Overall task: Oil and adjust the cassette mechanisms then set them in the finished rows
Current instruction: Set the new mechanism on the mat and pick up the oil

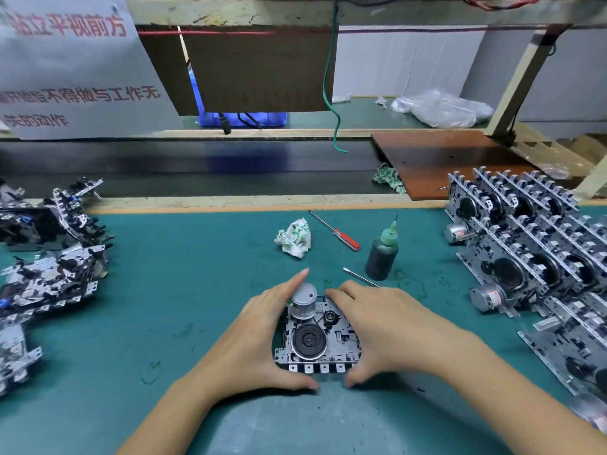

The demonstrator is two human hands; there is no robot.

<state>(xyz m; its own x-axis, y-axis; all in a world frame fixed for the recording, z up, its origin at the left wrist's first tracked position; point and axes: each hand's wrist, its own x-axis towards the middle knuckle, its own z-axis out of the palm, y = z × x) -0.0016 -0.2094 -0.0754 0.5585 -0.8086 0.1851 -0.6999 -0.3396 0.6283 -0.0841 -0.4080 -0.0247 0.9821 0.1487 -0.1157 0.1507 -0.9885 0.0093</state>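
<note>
One cassette mechanism (317,336) lies flat on the green mat at centre front, its round motor at the top and black flywheel in the middle. My left hand (259,336) holds its left side, fingers up beside the motor and thumb at the lower edge. My right hand (381,326) holds its right side, fingers over the top right corner and thumb at the lower right. A metal tool shaft (359,277) pokes out from under my right hand. A dark oil bottle (382,254) with a green nozzle stands just beyond my right hand.
Finished mechanisms (532,244) stand in rows at the right. A loose pile of mechanisms (49,257) lies at the left. A red-handled screwdriver (336,233) and a crumpled cloth (295,238) lie behind the work. A black conveyor belt (197,169) runs across the back.
</note>
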